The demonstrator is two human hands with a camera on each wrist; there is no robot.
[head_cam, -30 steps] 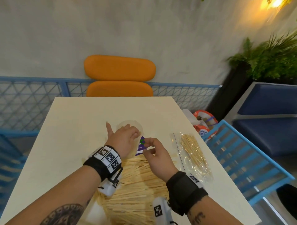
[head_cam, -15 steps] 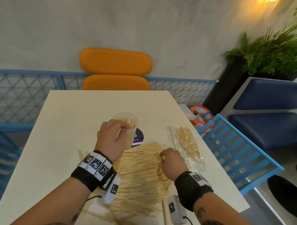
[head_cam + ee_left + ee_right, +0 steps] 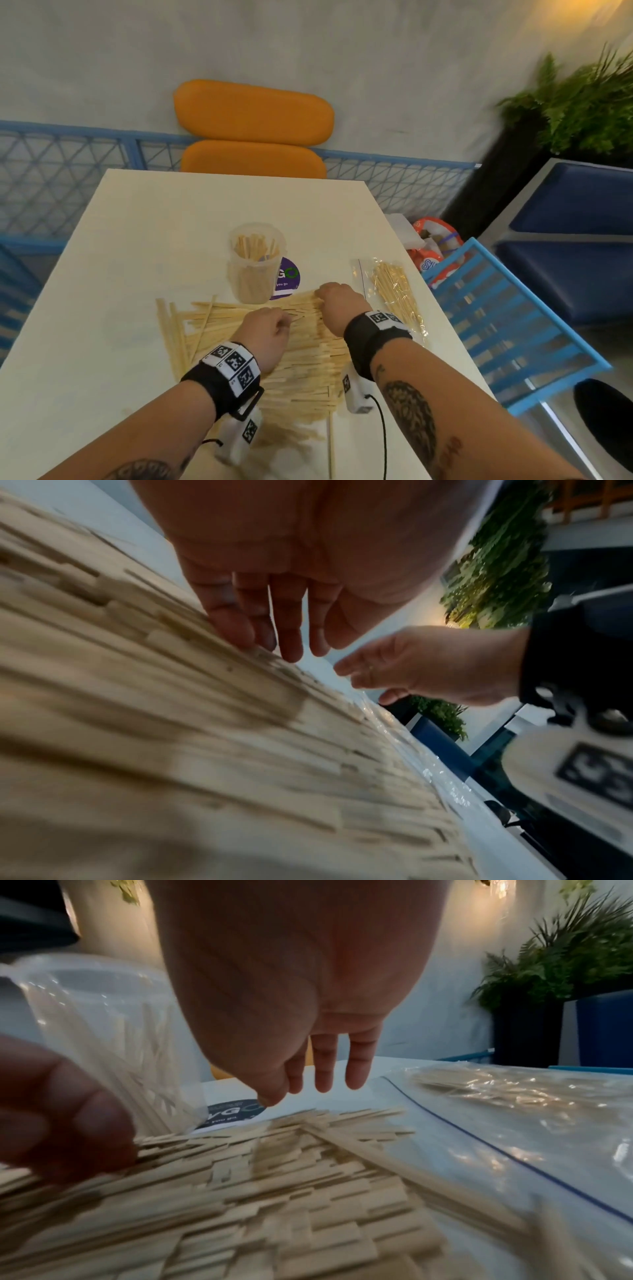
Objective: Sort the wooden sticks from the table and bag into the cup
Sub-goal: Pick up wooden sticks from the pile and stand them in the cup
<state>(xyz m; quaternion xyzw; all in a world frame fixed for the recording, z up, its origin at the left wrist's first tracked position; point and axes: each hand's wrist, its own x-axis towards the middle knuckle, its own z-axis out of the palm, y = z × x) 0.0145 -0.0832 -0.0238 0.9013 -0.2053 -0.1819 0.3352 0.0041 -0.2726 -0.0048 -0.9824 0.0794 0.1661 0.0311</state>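
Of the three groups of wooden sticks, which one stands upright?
The sticks in the clear cup, behind the hands. They stand on end inside it, while the loose pile lies flat on the table and the sticks in the bag lie flat to the right.

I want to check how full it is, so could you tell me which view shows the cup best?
The head view: the cup stands whole, sticks inside. The right wrist view shows only its blurred side; the left wrist view misses it.

Both wrists are hiding part of the stick pile (image 3: 219,318) at the table's (image 3: 102,274) near edge; the left wrist view is blurring the sticks (image 3: 171,750).
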